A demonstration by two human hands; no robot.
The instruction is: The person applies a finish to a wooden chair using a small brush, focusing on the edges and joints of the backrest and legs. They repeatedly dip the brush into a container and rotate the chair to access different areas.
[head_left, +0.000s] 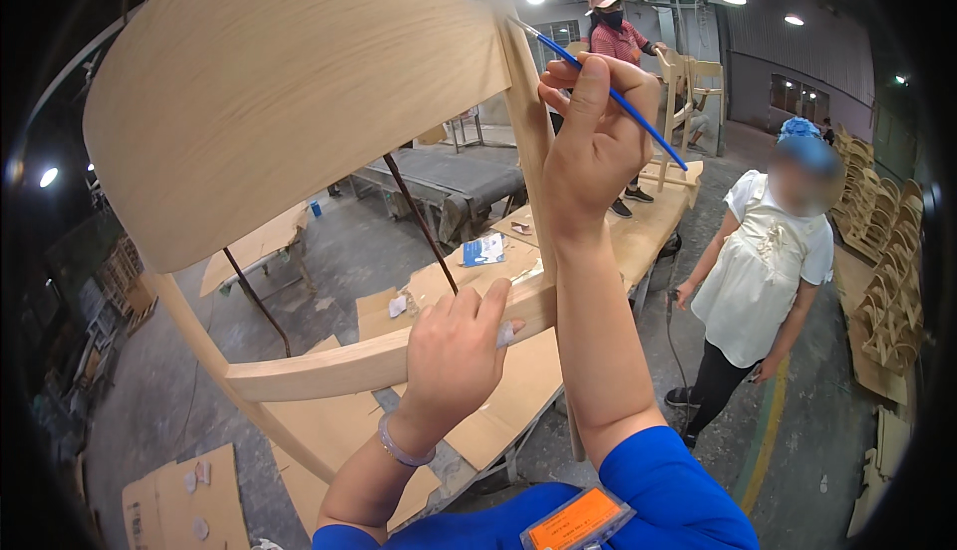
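A pale wooden chair frame with a wide curved backrest (309, 101) stands tilted before me. My right hand (603, 141) is raised beside its right post (525, 121) and pinches a thin blue paintbrush (643, 119). The brush's tip meets the top of that post, near the backrest's corner. My left hand (454, 351) is closed over the chair's lower curved rail (319, 372). A small whitish wad (506, 333) shows by its fingertips; I cannot make out just what it is.
Cardboard sheets cover the work table (513, 400) beneath the chair. A person in a white top (763, 261) stands at right, holding a corded thing. Behind, another person in a red striped shirt (618, 43) stands by a wooden chair (676, 101). Curved wooden parts (892, 271) are stacked far right.
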